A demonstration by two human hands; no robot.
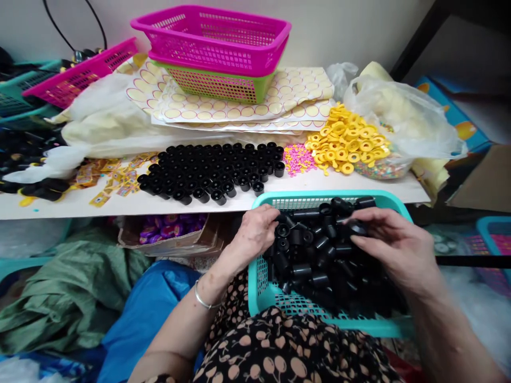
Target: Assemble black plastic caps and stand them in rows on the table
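A turquoise basket [255,298] full of small black plastic cylinders [301,270] rests in front of my body. Over its right half, my right hand [399,247] pinches a black cylinder [356,227] between thumb and fingers. At the left rim my left hand [257,230] is closed, its fingertips at the black pieces; whatever it grips is hidden. Behind the basket, a dense block of upright black cups [215,170] stands in rows on the white table [239,207], open ends up.
Yellow rings [351,141] and small pink pieces [299,159] lie right of the cups, small printed packets [128,178] left. Behind, a magenta basket [215,50] is stacked on a green basket [223,82] over printed sheets [303,90]. Below stands a cardboard box [191,242] of purple items.
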